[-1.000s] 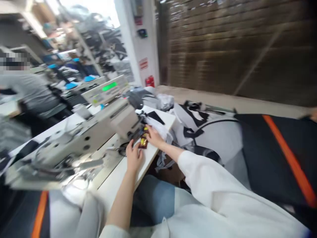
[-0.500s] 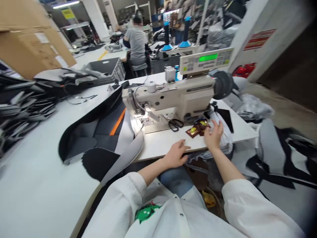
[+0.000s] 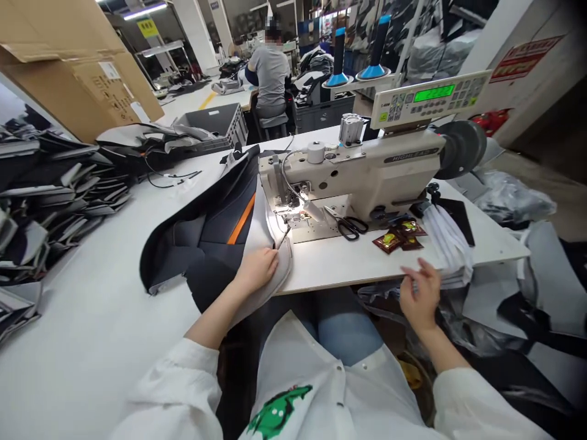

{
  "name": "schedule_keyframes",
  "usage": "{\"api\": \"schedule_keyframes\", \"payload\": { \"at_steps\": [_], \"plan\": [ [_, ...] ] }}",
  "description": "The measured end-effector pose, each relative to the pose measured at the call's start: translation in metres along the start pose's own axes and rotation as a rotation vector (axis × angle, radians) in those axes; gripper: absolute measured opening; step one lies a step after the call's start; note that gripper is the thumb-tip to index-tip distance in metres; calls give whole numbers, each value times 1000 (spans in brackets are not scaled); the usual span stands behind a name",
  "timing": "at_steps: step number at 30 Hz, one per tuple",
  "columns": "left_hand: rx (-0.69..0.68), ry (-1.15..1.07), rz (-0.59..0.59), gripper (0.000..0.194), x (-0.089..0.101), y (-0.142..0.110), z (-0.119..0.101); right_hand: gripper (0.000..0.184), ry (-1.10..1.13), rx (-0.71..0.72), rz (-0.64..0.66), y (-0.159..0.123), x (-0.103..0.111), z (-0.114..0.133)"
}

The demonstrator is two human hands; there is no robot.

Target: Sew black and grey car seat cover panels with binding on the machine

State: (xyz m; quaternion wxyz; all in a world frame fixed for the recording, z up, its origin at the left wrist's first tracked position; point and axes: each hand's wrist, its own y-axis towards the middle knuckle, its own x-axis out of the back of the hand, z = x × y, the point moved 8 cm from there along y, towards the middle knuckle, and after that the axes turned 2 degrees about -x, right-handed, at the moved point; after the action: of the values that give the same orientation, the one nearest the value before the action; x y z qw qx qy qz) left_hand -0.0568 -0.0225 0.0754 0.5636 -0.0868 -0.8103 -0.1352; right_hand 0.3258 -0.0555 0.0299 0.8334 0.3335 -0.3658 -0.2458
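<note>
Partly, the fabric cover (image 3: 215, 226) disappeared behind the left hand (image 3: 257, 269) and the head of the Highlead sewing machine (image 3: 389, 171); it lay on the white worktable (image 3: 330, 269), its light grey edge beside the lit needle area. Glare there made the stitching point hard to read. The left fingers were curled down on that grey edge, their tips mostly hidden, so whether they pinched it could not be told. The right hand (image 3: 419, 296) had its fingers loosely bent and spread apart, holding nothing, at the table's front edge, near the brown foil packets (image 3: 389, 240). Black-handled scissors (image 3: 349, 228) rested against the machine's bed, blades partly hard to distinguish.
</note>
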Motion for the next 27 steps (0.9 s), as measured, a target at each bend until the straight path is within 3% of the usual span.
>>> {"api": "schedule_keyframes", "payload": {
  "at_steps": [3, 6, 14, 17, 20, 23, 27],
  "plan": [
    [25, -50, -77, 30, -23, -8, 16, 25, 131, 103, 282, -20, -18, 43],
    [30, -115, -131, 28, -30, -12, 20, 31, 259, 244, 503, -18, -50, 87],
    [27, -459, -155, 24, -30, 0, 44, 41, 403, 376, 749, 12, -175, 175],
    [183, -564, -140, 30, -39, -1, 64, 43, 325, 143, 860, 18, -227, 173],
    [298, -565, -113, 36, -47, -2, 77, 32, 202, -51, 773, 31, -255, 158],
    [352, -556, -103, 41, -49, -4, 80, 26, 203, -104, 730, 33, -265, 152],
    [485, -593, -153, 46, -47, -9, 89, 26, 302, -80, 702, 30, -262, 151]
  ]
}}
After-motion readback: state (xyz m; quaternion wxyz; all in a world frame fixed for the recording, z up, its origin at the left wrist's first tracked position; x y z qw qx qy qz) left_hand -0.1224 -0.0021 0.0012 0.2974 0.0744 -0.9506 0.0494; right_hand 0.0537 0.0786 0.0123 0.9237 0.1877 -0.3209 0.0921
